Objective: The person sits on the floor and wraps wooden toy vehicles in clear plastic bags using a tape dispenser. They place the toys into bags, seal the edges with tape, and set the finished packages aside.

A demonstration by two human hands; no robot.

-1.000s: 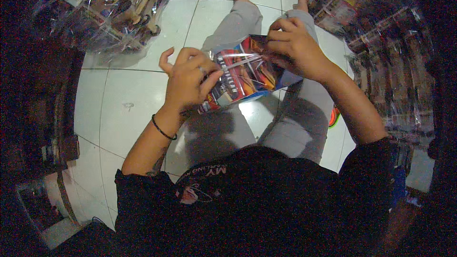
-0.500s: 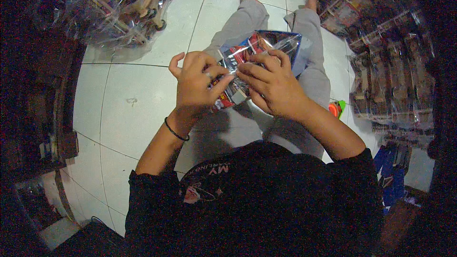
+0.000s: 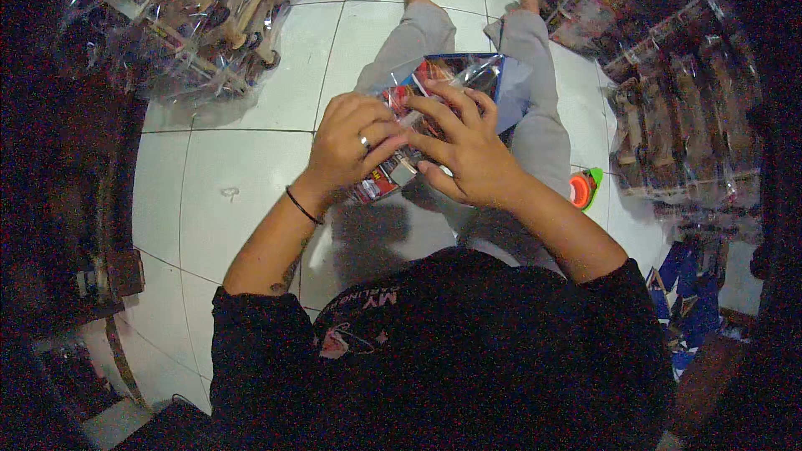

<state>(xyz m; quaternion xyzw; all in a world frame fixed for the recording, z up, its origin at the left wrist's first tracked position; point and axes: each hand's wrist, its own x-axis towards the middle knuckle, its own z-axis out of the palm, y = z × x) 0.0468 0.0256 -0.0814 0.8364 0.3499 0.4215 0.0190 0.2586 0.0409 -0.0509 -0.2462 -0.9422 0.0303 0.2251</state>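
A printed box (image 3: pixel 376 189) in clear plastic wrap, red, black and blue, lies tilted across my lap between both hands. My left hand (image 3: pixel 352 138), with a ring and a dark wristband, grips its left side; the fingers are curled and the thumb presses toward the middle of the film. My right hand (image 3: pixel 468 146) lies over the box with its fingers spread, the fingertips on the plastic close to the left thumb. Loose clear film (image 3: pixel 472 75) stands out at the far right end. The hands cover much of the box's face.
Plastic-wrapped bundles of wooden pieces (image 3: pixel 180 25) stand at the far left, and more wrapped stacks (image 3: pixel 685 113) line the right. An orange and green tape dispenser (image 3: pixel 585 190) sits on the tiled floor (image 3: pixel 242 171) beside my right leg. Blue-and-white packaging (image 3: pixel 685 305) lies lower right.
Both hands and the box have shifted slightly left. The right fingers have spread and flattened over the plastic, and the left fingers have come down closer on the box.
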